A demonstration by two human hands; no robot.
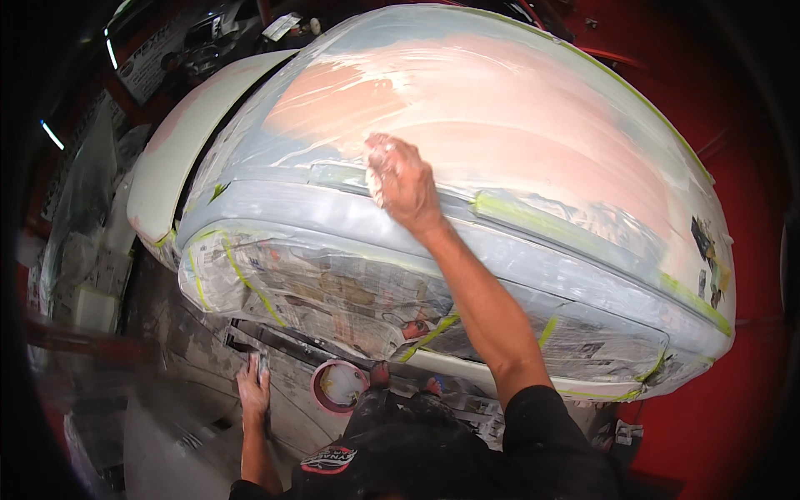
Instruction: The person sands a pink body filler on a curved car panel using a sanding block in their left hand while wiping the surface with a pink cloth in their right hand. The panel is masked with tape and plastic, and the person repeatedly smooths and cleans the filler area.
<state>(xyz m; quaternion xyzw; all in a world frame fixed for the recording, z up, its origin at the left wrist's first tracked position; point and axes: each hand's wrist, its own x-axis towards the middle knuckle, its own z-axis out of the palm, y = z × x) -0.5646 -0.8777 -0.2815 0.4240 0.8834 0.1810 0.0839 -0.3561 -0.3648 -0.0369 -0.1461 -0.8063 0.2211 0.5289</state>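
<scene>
A car roof (500, 108), coated in pink and grey patches and smeared with wet white slurry, fills the upper middle. My right hand (402, 179) reaches across to its near edge, fingers closed round a whitish, slurry-covered pad (375, 187) pressed on the surface. What the pad is made of cannot be made out. My left hand (252, 385) hangs low over the floor, away from the car, its whitened fingers stretched out and apart. Next to it on the floor stands a pink bucket (316, 385) with milky liquid and a pale lump inside.
Newspaper and plastic sheeting (325, 292) cover the car's side windows, held by green tape (517, 212). A whitish panel (179, 150) slopes off at the left end. Draped plastic sheets (83, 192) hang at far left. My feet (381, 374) stand close beside the car.
</scene>
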